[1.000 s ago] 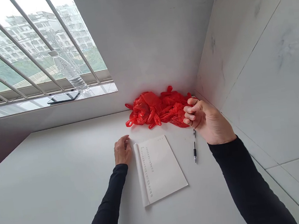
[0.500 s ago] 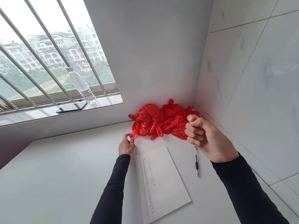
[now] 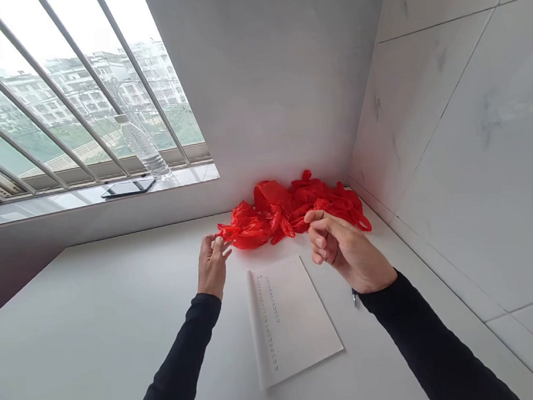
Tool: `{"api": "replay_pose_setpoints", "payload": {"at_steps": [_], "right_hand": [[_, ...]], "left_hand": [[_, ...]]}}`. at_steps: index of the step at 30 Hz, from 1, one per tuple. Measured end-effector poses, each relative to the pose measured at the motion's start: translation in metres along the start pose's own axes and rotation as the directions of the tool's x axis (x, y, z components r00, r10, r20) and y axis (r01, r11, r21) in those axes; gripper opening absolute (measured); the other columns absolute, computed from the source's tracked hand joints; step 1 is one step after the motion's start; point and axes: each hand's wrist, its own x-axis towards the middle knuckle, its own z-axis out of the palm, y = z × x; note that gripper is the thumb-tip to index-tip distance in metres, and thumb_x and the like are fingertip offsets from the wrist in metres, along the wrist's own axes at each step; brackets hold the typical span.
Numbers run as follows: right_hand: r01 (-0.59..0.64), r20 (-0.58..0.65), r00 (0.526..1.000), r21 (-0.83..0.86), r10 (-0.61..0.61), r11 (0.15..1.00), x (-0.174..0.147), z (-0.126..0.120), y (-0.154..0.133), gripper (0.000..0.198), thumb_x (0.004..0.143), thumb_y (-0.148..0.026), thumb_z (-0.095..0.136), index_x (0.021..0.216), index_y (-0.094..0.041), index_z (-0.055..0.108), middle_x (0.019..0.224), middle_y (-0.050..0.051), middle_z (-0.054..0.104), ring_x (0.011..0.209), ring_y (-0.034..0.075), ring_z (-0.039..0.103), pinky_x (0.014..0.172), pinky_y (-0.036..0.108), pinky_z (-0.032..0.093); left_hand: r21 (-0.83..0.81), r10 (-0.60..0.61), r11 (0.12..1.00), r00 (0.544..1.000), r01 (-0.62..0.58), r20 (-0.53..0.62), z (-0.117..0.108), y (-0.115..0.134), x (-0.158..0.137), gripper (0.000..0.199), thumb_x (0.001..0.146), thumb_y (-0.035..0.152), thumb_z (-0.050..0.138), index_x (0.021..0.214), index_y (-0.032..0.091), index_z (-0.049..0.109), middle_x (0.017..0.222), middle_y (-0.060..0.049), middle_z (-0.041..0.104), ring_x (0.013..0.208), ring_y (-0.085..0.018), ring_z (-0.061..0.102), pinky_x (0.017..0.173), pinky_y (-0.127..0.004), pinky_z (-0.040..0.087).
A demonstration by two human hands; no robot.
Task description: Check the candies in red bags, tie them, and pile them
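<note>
My left hand [image 3: 211, 263] pinches the end of a red plastic bag [image 3: 249, 231] at the left of a crumpled pile. Part of that bag is drawn out toward the hand. More red plastic bags [image 3: 317, 195] lie heaped against the wall, with loops of handles sticking out. Raised in front of the pile, my right hand [image 3: 342, 246] holds nothing that I can see. Its index finger is stretched out and the others are loosely curled, with gaps between them. Between my forearms lies a notebook [image 3: 305, 330] with handwritten columns on its page.
A pen [image 3: 355, 299] is mostly hidden by my right wrist. On the window sill stand a clear water bottle [image 3: 145, 148] and, lying flat, a dark phone or tablet [image 3: 128, 188]. A tiled wall [image 3: 478, 156] bounds the white table [image 3: 130, 318] on the right.
My left hand has moved left and pulled the bag's end out from the pile. My right hand has shifted left and its fingers have loosened. The pen is now mostly covered.
</note>
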Motion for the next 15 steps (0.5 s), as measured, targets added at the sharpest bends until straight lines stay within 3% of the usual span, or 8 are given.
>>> {"api": "replay_pose_setpoints", "payload": {"at_steps": [3,6,10,12,15], "right_hand": [[-0.082,0.052,0.995,-0.067,0.086,0.994,0.002,0.014,0.027,0.027,0.092,-0.037,0.065,0.113,-0.020,0.060,0.081,0.000,0.063,0.068,0.013,0.054,0.062,0.025,0.053],[-0.166,0.071,0.981,-0.157,0.179,0.974,0.006,0.022,0.057,0.042,0.092,-0.038,0.066,0.128,-0.022,0.050,0.095,0.004,0.067,0.085,0.018,0.063,0.072,0.030,0.057],[-0.085,0.088,0.989,-0.317,0.118,0.944,0.017,0.016,0.086,0.069,0.090,-0.038,0.069,0.146,-0.022,0.031,0.087,0.000,0.066,0.079,0.018,0.063,0.065,0.028,0.054],[-0.030,0.098,0.992,-0.409,0.077,0.912,0.022,0.008,0.094,0.066,0.090,-0.038,0.068,0.143,-0.020,0.033,0.079,-0.002,0.064,0.068,0.016,0.058,0.059,0.026,0.049],[0.014,0.104,0.994,-0.475,0.040,0.880,0.029,-0.002,0.097,0.040,0.087,-0.041,0.070,0.115,-0.017,0.055,0.071,-0.002,0.060,0.059,0.014,0.052,0.055,0.026,0.043]], "left_hand": [[-0.023,0.060,0.998,0.998,-0.059,0.037,0.006,0.025,-0.009,0.034,0.099,0.047,0.054,0.113,0.016,0.058,0.109,-0.008,0.068,0.097,-0.022,0.068,0.090,-0.045,0.055],[-0.020,0.102,0.995,0.989,-0.101,0.109,0.016,0.052,-0.022,0.028,0.098,0.049,0.053,0.098,0.021,0.054,0.107,-0.005,0.070,0.099,-0.020,0.068,0.096,-0.043,0.053],[-0.015,0.128,0.992,0.966,-0.128,0.227,0.024,0.092,-0.052,0.026,0.099,0.049,0.050,0.093,0.024,0.053,0.106,-0.004,0.071,0.097,-0.020,0.068,0.093,-0.039,0.054],[0.005,0.130,0.991,0.953,-0.136,0.272,0.023,0.108,-0.068,0.024,0.100,0.047,0.050,0.092,0.024,0.053,0.103,-0.002,0.071,0.096,-0.019,0.068,0.092,-0.038,0.053],[0.055,0.138,0.985,0.939,-0.163,0.316,0.016,0.118,-0.087,0.022,0.101,0.043,0.050,0.093,0.024,0.057,0.101,-0.002,0.070,0.095,-0.019,0.066,0.091,-0.037,0.052]]}}
